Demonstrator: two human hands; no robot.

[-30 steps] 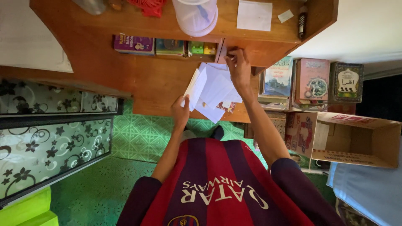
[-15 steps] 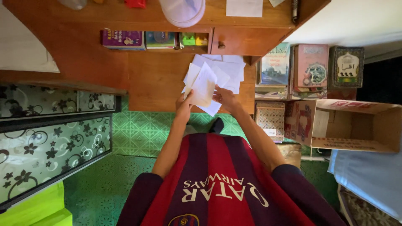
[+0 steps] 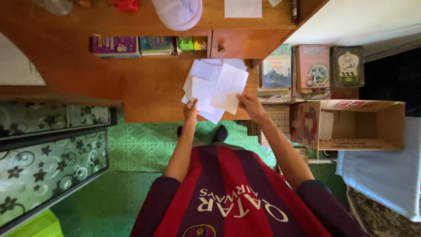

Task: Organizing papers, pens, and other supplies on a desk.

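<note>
I stand at a wooden desk (image 3: 149,87) and look down along my red and dark striped shirt. My left hand (image 3: 190,109) grips the lower edge of a bunch of white paper sheets (image 3: 201,85) fanned above the desk. My right hand (image 3: 251,104) pinches the corner of one white sheet (image 3: 229,87) on the right side of the bunch. A small closed wooden drawer (image 3: 232,44) with a knob sits just beyond the papers.
A translucent plastic tub (image 3: 177,11) and a white sheet (image 3: 242,8) lie on the upper shelf. Small books (image 3: 115,44) fill a cubby. Stacked books (image 3: 313,66) and an open cardboard box (image 3: 364,125) stand to the right. Glass panels (image 3: 48,149) with a flower pattern are on the left, above a green floor.
My right hand left the drawer knob, came down to the papers and took hold of one sheet, drawing it to the right. The view shifted a little.
</note>
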